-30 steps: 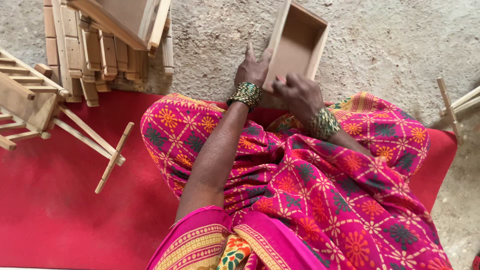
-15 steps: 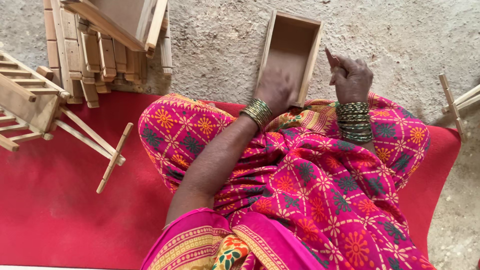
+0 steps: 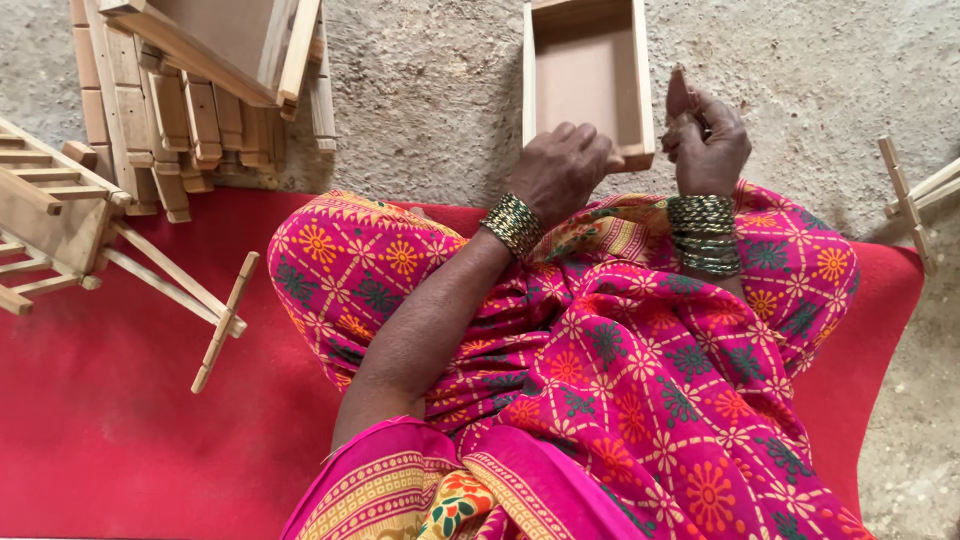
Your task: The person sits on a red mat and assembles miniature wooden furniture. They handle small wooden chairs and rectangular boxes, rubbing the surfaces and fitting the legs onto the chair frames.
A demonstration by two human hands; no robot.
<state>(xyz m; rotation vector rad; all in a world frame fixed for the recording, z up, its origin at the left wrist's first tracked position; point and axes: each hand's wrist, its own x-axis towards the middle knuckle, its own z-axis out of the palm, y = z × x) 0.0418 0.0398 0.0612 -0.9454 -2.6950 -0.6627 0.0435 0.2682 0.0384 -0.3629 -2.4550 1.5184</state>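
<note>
An open wooden box [image 3: 588, 75] with thin walls lies on the concrete floor in front of my knees. My left hand [image 3: 560, 172] grips its near edge with curled fingers. My right hand [image 3: 705, 135] is raised just right of the box, fingers pinched together around something small that I cannot make out. Both wrists wear stacked bangles. My lap is covered by pink patterned cloth [image 3: 640, 360].
A stack of wooden slats and another box frame [image 3: 190, 90] lies at the upper left. A slatted wooden rack [image 3: 60, 215] with loose sticks rests on the red mat [image 3: 120, 430] at left. More wooden pieces [image 3: 915, 200] lie at the right edge.
The box has been set down flat from a tilted hold. My right hand let go of it and rose to its right side; my left hand stays on the near edge.
</note>
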